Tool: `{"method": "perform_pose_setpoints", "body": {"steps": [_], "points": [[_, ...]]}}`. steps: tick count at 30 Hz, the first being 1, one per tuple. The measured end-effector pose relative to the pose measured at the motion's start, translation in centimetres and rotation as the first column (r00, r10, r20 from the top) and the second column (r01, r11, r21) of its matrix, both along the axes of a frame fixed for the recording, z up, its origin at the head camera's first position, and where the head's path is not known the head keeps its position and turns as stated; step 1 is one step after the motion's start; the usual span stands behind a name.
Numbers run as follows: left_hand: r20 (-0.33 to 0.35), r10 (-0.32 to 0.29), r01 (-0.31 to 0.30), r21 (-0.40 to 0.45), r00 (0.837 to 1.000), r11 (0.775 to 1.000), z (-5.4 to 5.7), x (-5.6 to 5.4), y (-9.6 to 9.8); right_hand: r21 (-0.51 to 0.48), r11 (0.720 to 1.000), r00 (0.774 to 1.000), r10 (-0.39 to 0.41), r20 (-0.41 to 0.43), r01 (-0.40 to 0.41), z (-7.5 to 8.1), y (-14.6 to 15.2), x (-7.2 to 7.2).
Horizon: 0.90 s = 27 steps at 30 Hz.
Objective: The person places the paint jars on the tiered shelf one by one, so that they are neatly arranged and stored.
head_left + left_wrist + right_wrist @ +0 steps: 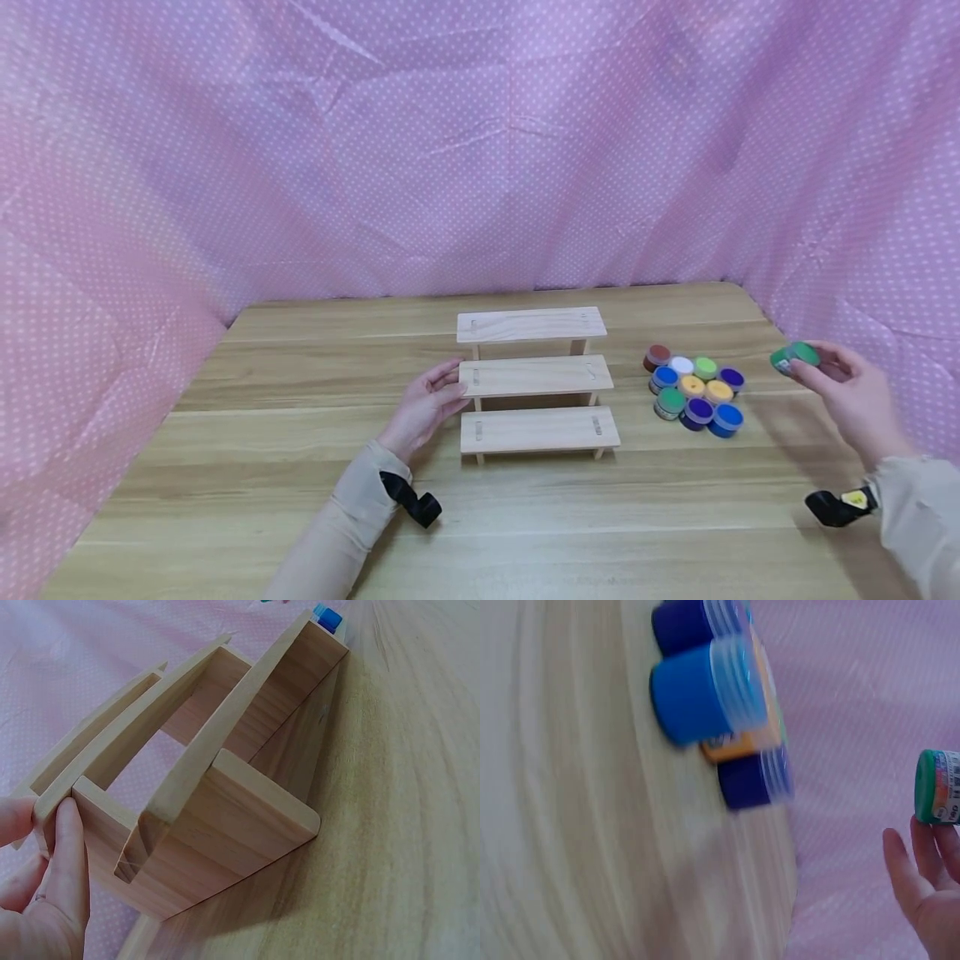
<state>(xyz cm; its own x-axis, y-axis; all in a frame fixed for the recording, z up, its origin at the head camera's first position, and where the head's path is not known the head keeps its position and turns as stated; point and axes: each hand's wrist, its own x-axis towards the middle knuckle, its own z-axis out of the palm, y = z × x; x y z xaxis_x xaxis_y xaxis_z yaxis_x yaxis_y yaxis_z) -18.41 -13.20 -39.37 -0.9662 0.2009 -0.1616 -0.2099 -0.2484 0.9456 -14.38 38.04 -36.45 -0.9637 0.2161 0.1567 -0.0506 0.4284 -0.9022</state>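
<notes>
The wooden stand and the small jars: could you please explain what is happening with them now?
A person's right hand holds a green jar raised above the wooden table. The left hand grips the left end of the middle board of the three-tier wooden stand. Ten more small jars stand close together on the table, between the stand and the right hand.

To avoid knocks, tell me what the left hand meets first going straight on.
The middle shelf, whose left end the left hand pinches; beyond that, perhaps the top shelf, though depth is unclear.
</notes>
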Motion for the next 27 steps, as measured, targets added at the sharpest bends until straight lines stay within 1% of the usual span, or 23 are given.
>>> {"method": "perform_pose_setpoints", "body": {"steps": [2, 4, 7, 10, 12, 16, 21, 23, 26, 27], "points": [[0.004, 0.001, -0.001, -0.001, 1.000, 1.000, 0.0, 0.0, 0.0, -0.030, 0.999, 0.999, -0.017, -0.033, 0.016, 0.3, -0.8, 0.1], [0.006, 0.002, -0.002, -0.003, 1.000, 1.000, 0.0, 0.0, 0.0, -0.057, 0.998, 0.997, -0.015, -0.071, 0.011, 0.6, -1.6, 0.1], [0.006, 0.007, -0.007, -0.006, 1.000, 1.000, -0.1, 0.0, 0.1, -0.109, 0.994, 0.992, 0.010, -0.128, -0.024, 1.1, -2.7, 0.0], [0.005, 0.006, -0.006, -0.004, 1.000, 1.000, -0.1, 0.0, 0.0, -0.131, 0.990, 0.986, 0.035, -0.164, -0.057, 1.5, -3.9, -0.2], [0.004, 0.006, -0.006, -0.005, 1.000, 1.000, -0.1, -0.1, 0.0, -0.136, 0.988, 0.985, 0.052, -0.166, -0.076, 1.8, -4.6, -0.2], [0.002, 0.007, -0.007, 0.000, 1.000, 1.000, 0.1, 0.0, 0.0, -0.095, 0.991, 0.985, 0.080, -0.152, -0.095, 2.3, -6.3, -0.3], [0.004, 0.019, -0.019, 0.010, 1.000, 1.000, 0.1, 0.1, 0.0, -0.165, 0.965, 0.965, 0.169, -0.201, -0.203, 2.4, -8.7, -0.8], [0.009, 0.021, -0.021, 0.012, 1.000, 1.000, 0.1, 0.1, 0.0, -0.193, 0.952, 0.960, 0.200, -0.195, -0.238, 2.4, -9.7, -1.0], [0.016, 0.018, -0.018, 0.010, 1.000, 1.000, 0.1, 0.2, 0.0, -0.189, 0.951, 0.964, 0.219, -0.153, -0.246, 2.5, -11.1, -1.2], [0.017, 0.015, -0.015, 0.008, 1.000, 1.000, 0.1, 0.2, 0.0, -0.205, 0.945, 0.963, 0.228, -0.141, -0.254, 2.6, -11.6, -1.2]]}}
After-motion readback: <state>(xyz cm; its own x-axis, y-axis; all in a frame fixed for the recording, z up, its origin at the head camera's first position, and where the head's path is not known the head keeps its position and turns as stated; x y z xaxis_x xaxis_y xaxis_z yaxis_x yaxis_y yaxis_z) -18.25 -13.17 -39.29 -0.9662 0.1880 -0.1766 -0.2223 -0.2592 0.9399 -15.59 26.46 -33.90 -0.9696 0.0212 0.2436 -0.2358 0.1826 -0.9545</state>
